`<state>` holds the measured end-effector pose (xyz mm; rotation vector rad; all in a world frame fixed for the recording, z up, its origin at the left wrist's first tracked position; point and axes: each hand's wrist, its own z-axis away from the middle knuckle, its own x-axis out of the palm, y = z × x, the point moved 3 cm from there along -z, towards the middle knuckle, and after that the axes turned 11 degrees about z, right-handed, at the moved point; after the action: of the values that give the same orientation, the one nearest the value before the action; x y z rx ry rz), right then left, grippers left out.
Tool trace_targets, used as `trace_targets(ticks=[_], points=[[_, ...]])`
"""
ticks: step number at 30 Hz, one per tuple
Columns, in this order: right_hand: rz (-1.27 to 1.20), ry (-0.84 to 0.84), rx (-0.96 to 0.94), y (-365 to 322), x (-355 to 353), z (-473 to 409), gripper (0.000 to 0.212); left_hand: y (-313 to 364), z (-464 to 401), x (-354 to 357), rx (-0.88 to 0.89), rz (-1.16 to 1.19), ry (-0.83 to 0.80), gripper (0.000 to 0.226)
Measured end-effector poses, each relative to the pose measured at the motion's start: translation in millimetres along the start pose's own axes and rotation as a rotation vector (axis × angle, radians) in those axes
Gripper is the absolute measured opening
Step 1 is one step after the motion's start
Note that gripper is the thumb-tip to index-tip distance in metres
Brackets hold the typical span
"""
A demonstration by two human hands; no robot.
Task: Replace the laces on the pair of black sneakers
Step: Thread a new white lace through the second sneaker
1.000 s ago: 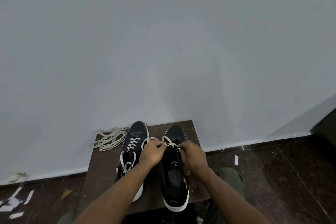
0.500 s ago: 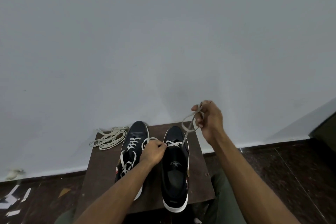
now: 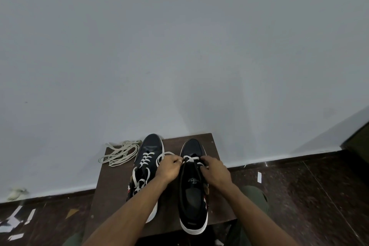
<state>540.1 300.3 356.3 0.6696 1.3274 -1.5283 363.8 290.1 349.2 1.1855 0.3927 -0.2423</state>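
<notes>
Both hands pinch the white lace [image 3: 190, 159] on the right sneaker [image 3: 192, 189]: left hand [image 3: 169, 168] and right hand [image 3: 214, 171], fingers curled tight. The laced left sneaker [image 3: 145, 162] stands beside it on the small brown table [image 3: 113, 185]. A heap of loose laces [image 3: 119, 153] lies at the table's far left corner, against the wall [image 3: 179, 46].

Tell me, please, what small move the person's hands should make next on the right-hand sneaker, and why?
Probably thread the lace end into the next pair of eyelets and pull it snug. The white flat lace crosses only near the toe of the right-hand black sneaker; the left hand and right hand each pinch it there. The left-hand black sneaker already shows several crossings.
</notes>
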Motion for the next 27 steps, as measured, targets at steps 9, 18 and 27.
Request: trace_targets(ticks=[9, 18, 27], points=[[0.150, 0.129, -0.099, -1, 8, -3, 0.019, 20, 15, 11, 0.253, -0.724, 0.072, 0.024], [0.225, 0.110, -0.091, 1, -4, -6, 0.022, 15, 2, 1, 0.009, -0.170, 0.051, 0.025], [0.142, 0.149, -0.081, -3, -3, -7, 0.019, 5, -1, -3, -0.009, -0.135, 0.024, 0.023]])
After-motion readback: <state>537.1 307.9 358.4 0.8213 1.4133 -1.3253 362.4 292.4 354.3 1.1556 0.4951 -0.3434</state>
